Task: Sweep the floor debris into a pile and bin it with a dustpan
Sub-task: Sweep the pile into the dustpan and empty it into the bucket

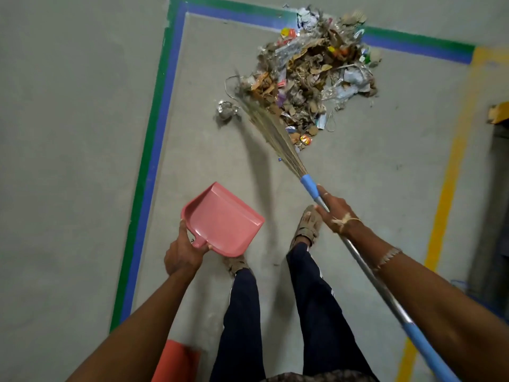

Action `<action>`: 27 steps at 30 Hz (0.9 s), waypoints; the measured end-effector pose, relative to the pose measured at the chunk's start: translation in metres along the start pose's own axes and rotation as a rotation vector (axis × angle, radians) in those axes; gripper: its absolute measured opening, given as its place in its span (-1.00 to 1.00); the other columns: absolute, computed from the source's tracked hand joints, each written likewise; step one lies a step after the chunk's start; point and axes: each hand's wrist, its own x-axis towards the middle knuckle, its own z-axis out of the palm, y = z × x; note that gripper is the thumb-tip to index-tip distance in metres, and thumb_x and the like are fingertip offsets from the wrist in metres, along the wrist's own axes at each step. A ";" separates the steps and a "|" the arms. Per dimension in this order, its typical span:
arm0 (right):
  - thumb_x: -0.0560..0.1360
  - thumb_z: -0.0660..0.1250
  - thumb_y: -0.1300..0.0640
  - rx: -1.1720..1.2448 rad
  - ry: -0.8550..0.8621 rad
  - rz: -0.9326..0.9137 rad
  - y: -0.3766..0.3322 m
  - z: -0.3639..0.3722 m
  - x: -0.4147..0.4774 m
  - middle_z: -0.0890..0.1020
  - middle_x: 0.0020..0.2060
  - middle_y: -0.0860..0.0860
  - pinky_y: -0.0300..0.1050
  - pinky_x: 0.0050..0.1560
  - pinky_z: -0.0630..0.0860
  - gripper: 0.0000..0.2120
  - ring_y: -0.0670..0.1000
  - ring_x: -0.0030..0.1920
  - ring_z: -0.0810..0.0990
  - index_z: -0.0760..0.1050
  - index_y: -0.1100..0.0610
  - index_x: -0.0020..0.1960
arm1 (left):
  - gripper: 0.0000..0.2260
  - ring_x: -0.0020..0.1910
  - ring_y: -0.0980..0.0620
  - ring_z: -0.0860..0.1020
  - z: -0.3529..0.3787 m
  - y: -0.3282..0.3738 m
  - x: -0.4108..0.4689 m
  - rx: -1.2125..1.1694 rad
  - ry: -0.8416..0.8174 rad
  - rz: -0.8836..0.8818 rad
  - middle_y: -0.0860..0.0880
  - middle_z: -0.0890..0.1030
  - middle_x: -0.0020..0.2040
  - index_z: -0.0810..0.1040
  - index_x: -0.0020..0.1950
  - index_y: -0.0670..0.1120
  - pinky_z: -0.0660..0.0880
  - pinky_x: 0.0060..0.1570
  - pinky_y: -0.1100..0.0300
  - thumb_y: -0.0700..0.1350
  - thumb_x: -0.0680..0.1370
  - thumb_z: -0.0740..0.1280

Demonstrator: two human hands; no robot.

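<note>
I see left hand (183, 253) gripping pink dustpan (224, 220) by its handle, near my feet, right hand (334, 212) wrapped round broom (278, 133) shaft, bristles touching near edge of debris pile (311, 70), pile heaped ahead beside blue-green floor tape (154, 150)

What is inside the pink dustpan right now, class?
Only bare pink plastic shows inside the dustpan; no debris is in it. The left hand grips its handle, covering that end. The debris pile lies on the floor, beyond the pan.
</note>
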 end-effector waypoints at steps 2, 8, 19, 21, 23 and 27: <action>0.60 0.26 -0.05 -0.011 -0.088 0.025 0.028 -0.013 -0.021 0.56 0.28 0.18 -0.04 0.04 0.53 -0.38 0.19 0.06 0.61 0.13 -0.06 0.59 | -0.05 0.13 -0.28 0.61 0.009 0.005 -0.006 0.024 -0.018 0.011 -0.21 0.65 0.18 0.06 0.65 0.06 0.55 0.01 -0.09 0.31 0.43 0.47; 0.60 0.29 0.08 -0.010 -0.285 0.239 0.068 -0.031 -0.017 0.55 -0.07 0.14 -0.12 -0.50 0.51 -0.46 0.09 -0.39 0.57 0.24 0.02 0.54 | -0.04 -0.02 -0.20 0.64 0.030 0.020 -0.014 0.086 -0.031 0.048 -0.15 0.68 0.05 0.03 0.66 0.06 0.48 -0.18 0.05 0.36 0.43 0.43; 0.61 0.26 0.01 -0.021 0.060 0.089 0.068 -0.109 0.034 0.58 0.19 0.26 0.08 0.08 0.53 -0.40 0.33 0.09 0.58 0.12 0.02 0.58 | -0.08 0.09 -0.24 0.63 0.025 0.104 -0.017 0.104 0.018 -0.012 -0.18 0.66 0.13 0.04 0.66 0.05 0.54 -0.06 -0.01 0.30 0.46 0.46; 0.59 0.27 -0.03 0.078 0.100 0.075 0.068 -0.128 0.021 0.61 0.10 0.22 0.14 -0.06 0.61 -0.40 0.27 -0.07 0.63 0.13 -0.06 0.57 | -0.07 0.12 -0.26 0.62 0.018 0.125 -0.020 0.061 0.026 -0.031 -0.19 0.66 0.16 0.07 0.65 0.06 0.55 -0.01 -0.04 0.29 0.45 0.48; 0.58 0.30 -0.03 0.180 0.107 0.065 0.064 -0.143 0.006 0.63 -0.05 0.16 0.07 -0.30 0.63 -0.40 0.18 -0.23 0.64 0.15 -0.13 0.56 | -0.06 0.16 -0.28 0.61 0.012 0.141 -0.025 0.014 0.037 -0.066 -0.20 0.64 0.20 0.09 0.64 0.05 0.54 0.03 -0.05 0.25 0.43 0.52; 0.56 0.34 0.05 0.323 0.052 0.023 0.034 -0.155 -0.013 0.60 -0.20 0.10 -0.10 -0.55 0.53 -0.38 0.09 -0.44 0.59 0.19 -0.16 0.55 | -0.10 0.23 -0.29 0.58 -0.004 0.159 -0.030 -0.054 0.068 -0.146 -0.22 0.61 0.26 0.11 0.63 0.03 0.53 0.14 -0.10 0.18 0.44 0.54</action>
